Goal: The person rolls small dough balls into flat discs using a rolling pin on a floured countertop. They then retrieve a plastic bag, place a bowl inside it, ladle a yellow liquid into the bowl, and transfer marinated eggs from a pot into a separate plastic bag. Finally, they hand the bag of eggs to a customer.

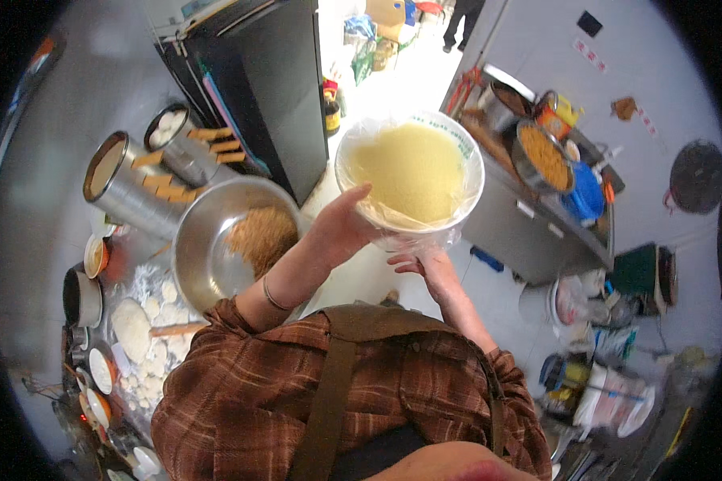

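Note:
In front of me, my left hand (348, 227) holds the left side of a white bowl (477, 174), thumb at the rim. Clear plastic film (406, 242) lines or wraps the bowl and hangs loose beneath it. Inside is a smooth pale yellow food mass (412, 171), too blurred to name more closely. Below the near rim is my right hand (432, 270), palm turned up and fingers pointing left; whether it bears the bowl or only touches the film is unclear. At my left stands a large metal basin (202, 252) with a brown crumbly food (268, 240) in it.
Left, dough pieces (134, 330) and a rolling pin (177, 330) lie on a floured table beside tall metal pots (138, 192). A dark refrigerator (271, 78) stands ahead. On the right counter (517, 225) are a pan of orange-brown food (544, 157) and a blue basket (584, 192). A person's legs (462, 27) show beyond the doorway.

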The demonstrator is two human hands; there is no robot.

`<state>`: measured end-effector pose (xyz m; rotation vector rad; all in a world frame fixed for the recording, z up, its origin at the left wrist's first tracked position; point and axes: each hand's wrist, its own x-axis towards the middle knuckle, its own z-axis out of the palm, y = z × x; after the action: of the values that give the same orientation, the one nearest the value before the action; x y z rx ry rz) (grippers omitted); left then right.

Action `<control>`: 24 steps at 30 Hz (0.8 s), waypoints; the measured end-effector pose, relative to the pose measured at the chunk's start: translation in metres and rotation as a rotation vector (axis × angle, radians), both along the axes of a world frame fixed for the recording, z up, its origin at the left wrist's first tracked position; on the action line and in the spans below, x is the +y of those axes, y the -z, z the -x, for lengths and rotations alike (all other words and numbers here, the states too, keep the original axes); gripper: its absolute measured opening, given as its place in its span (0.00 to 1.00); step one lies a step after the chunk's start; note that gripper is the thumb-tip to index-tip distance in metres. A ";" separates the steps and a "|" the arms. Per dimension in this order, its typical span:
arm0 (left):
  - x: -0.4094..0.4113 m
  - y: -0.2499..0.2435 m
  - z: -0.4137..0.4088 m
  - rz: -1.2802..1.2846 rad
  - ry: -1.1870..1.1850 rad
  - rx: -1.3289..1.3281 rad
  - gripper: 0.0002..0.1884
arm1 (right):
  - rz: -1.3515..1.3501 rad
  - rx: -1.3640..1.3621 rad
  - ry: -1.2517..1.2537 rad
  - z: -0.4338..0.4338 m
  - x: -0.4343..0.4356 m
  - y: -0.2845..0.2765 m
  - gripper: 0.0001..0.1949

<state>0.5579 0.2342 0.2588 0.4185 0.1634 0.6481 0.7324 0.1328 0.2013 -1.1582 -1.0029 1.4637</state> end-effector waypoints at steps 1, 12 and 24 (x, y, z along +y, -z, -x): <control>0.020 0.000 -0.019 0.014 -0.013 0.002 0.28 | 0.012 0.047 0.031 -0.017 0.028 -0.013 0.24; 0.274 -0.012 -0.167 -0.040 -0.078 0.100 0.28 | 0.008 0.164 0.171 -0.197 0.304 -0.024 0.29; 0.624 0.000 -0.267 -0.002 -0.003 0.202 0.29 | -0.153 0.187 0.360 -0.287 0.639 -0.034 0.21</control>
<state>0.8248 0.8587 0.2585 0.4860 0.3549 0.6085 1.0197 0.7720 0.2350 -1.0094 -0.7198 1.1626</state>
